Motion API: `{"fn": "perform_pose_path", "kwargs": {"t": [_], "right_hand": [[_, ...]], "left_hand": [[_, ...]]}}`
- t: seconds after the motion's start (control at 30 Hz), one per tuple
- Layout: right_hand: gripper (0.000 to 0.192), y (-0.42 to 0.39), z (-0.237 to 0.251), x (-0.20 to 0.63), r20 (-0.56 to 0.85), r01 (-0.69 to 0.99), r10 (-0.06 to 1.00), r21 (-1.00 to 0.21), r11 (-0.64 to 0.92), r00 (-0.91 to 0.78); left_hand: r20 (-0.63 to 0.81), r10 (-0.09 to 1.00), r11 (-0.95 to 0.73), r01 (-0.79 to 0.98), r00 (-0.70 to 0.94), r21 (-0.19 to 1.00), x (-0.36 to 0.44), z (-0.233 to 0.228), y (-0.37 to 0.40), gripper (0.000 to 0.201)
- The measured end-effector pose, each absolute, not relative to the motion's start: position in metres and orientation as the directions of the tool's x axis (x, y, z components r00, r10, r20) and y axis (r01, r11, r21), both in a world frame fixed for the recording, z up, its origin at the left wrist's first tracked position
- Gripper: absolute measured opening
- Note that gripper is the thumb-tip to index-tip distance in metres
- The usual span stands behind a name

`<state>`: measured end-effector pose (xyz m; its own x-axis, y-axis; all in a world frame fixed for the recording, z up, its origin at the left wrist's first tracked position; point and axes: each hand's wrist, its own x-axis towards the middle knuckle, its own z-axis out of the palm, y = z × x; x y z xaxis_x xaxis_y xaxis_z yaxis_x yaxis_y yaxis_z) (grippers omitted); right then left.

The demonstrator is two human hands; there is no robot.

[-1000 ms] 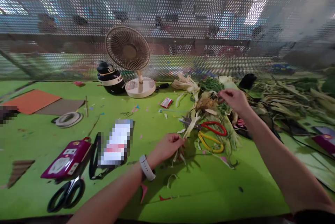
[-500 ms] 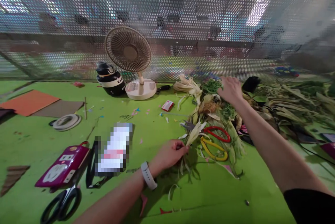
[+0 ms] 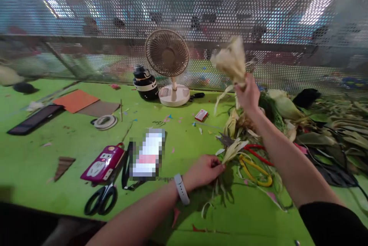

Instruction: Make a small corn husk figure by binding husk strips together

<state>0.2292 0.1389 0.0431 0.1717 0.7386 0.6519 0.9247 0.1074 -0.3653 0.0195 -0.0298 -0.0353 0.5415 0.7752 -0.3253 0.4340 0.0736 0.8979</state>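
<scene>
My right hand [image 3: 247, 96] is raised above the pile of corn husks [image 3: 276, 113] and grips a pale dried husk bundle [image 3: 231, 61] held upright in the air. My left hand [image 3: 204, 170] rests low on the green table [image 3: 71, 150], pinching a small strip of pale husk [image 3: 233, 149] at the near edge of the pile. A white band sits on my left wrist. Red-handled scissors [image 3: 258, 153] and yellow-handled scissors [image 3: 255, 169] lie just right of my left hand, partly under my right forearm.
A small beige fan [image 3: 169, 65] and a black-and-white flask [image 3: 145, 83] stand at the back by a perforated metal screen. A magenta power strip [image 3: 102, 161], black scissors [image 3: 102, 198], a tape roll [image 3: 105, 121], orange card [image 3: 76, 100] and a small red box [image 3: 201, 115] lie on the left half.
My right hand has risen from the pile and now holds a pale husk bundle up in the air. My left hand stays on its husk strip. The view has shifted left.
</scene>
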Motion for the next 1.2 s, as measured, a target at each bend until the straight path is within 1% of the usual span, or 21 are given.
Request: {"fn": "perform_pose_path", "kwargs": {"t": [0.07, 0.13, 0.17, 0.23, 0.27, 0.3, 0.37, 0.47, 0.5, 0.53, 0.57, 0.6, 0.63, 0.73, 0.83, 0.93, 1.0, 1.07, 1.13, 1.17, 1.2], "right_hand": [[0.062, 0.115, 0.065, 0.230, 0.839, 0.842, 0.482, -0.435, 0.320, 0.250], [0.069, 0.098, 0.089, 0.235, 0.927, 0.813, 0.198, -0.375, 0.445, 0.319], [0.068, 0.095, 0.100, 0.240, 0.931, 0.810, 0.106, -0.357, 0.465, 0.349], [0.057, 0.097, 0.120, 0.253, 0.912, 0.763, 0.010, -0.350, 0.543, 0.410], [0.051, 0.102, 0.128, 0.258, 0.894, 0.717, -0.066, -0.310, 0.624, 0.443], [0.051, 0.107, 0.135, 0.262, 0.884, 0.659, -0.087, -0.273, 0.701, 0.459], [0.058, 0.113, 0.142, 0.263, 0.922, 0.533, -0.028, -0.198, 0.823, 0.387], [0.048, 0.103, 0.138, 0.247, 0.958, 0.491, 0.080, -0.212, 0.845, 0.277], [0.045, 0.095, 0.133, 0.240, 0.956, 0.480, 0.121, -0.241, 0.843, 0.268], [0.043, 0.085, 0.128, 0.232, 0.948, 0.463, 0.173, -0.284, 0.840, 0.269], [0.039, 0.076, 0.124, 0.226, 0.932, 0.448, 0.227, -0.337, 0.828, 0.282], [0.036, 0.066, 0.119, 0.221, 0.915, 0.445, 0.284, -0.389, 0.807, 0.285], [0.034, 0.057, 0.116, 0.218, 0.902, 0.439, 0.317, -0.421, 0.794, 0.293], [0.033, 0.032, 0.110, 0.224, 0.882, 0.452, 0.350, -0.465, 0.761, 0.316], [0.036, 0.012, 0.105, 0.247, 0.856, 0.525, 0.394, -0.517, 0.677, 0.335], [0.040, -0.002, 0.098, 0.275, 0.807, 0.569, 0.479, -0.585, 0.577, 0.344], [0.039, -0.002, 0.092, 0.294, 0.764, 0.535, 0.512, -0.642, 0.549, 0.392], [0.033, 0.004, 0.088, 0.315, 0.724, 0.466, 0.470, -0.687, 0.557, 0.505], [0.026, 0.012, 0.088, 0.335, 0.694, 0.427, 0.337, -0.680, 0.595, 0.636], [0.024, 0.016, 0.088, 0.343, 0.674, 0.400, 0.291, -0.672, 0.623, 0.679], [0.022, 0.018, 0.090, 0.350, 0.657, 0.361, 0.298, -0.673, 0.646, 0.693]], "left_hand": [[-0.284, 0.795, 0.024, 0.440, 0.536, 0.897, 0.021, -0.037, -0.029, 0.030], [-0.231, 0.810, -0.033, 0.435, 0.539, 0.900, 0.022, -0.041, -0.028, 0.030], [-0.217, 0.813, -0.045, 0.430, 0.541, 0.902, 0.022, -0.043, -0.028, 0.031], [-0.238, 0.796, -0.027, 0.426, 0.556, 0.904, 0.021, -0.045, -0.027, 0.034], [-0.257, 0.782, -0.019, 0.434, 0.567, 0.900, 0.021, -0.044, -0.028, 0.038], [-0.265, 0.777, -0.026, 0.450, 0.571, 0.893, 0.020, -0.042, -0.028, 0.043], [-0.214, 0.816, -0.096, 0.492, 0.537, 0.866, 0.017, -0.032, -0.031, 0.051], [0.117, 0.928, -0.285, 0.474, 0.353, 0.833, 0.012, -0.006, -0.033, 0.050], [0.258, 0.923, -0.363, 0.424, 0.287, 0.830, 0.013, 0.003, -0.032, 0.056], [0.370, 0.897, -0.438, 0.376, 0.242, 0.817, 0.015, 0.011, -0.030, 0.074], [0.420, 0.876, -0.479, 0.324, 0.236, 0.816, 0.019, 0.019, -0.028, 0.089], [0.422, 0.872, -0.480, 0.260, 0.248, 0.838, 0.025, 0.026, -0.025, 0.095], [0.374, 0.882, -0.436, 0.195, 0.287, 0.879, 0.034, 0.031, -0.022, 0.090], [0.145, 0.879, -0.187, 0.048, 0.454, 0.981, 0.078, 0.039, -0.018, 0.051], [0.163, 0.820, -0.227, 0.051, 0.548, 0.973, 0.133, 0.040, -0.030, 0.036], [0.128, 0.806, -0.118, -0.056, 0.577, 0.991, 0.175, 0.035, -0.051, 0.028], [0.160, 0.796, -0.129, -0.095, 0.584, 0.987, 0.184, 0.029, -0.065, 0.025], [0.188, 0.668, -0.252, -0.019, 0.720, 0.967, 0.177, 0.022, -0.077, 0.023], [0.144, 0.480, -0.409, 0.076, 0.866, 0.909, 0.159, 0.016, -0.089, 0.023], [0.116, 0.432, -0.459, 0.106, 0.895, 0.882, 0.150, 0.015, -0.092, 0.021], [0.102, 0.432, -0.475, 0.130, 0.896, 0.870, 0.142, 0.015, -0.093, 0.020]]}}
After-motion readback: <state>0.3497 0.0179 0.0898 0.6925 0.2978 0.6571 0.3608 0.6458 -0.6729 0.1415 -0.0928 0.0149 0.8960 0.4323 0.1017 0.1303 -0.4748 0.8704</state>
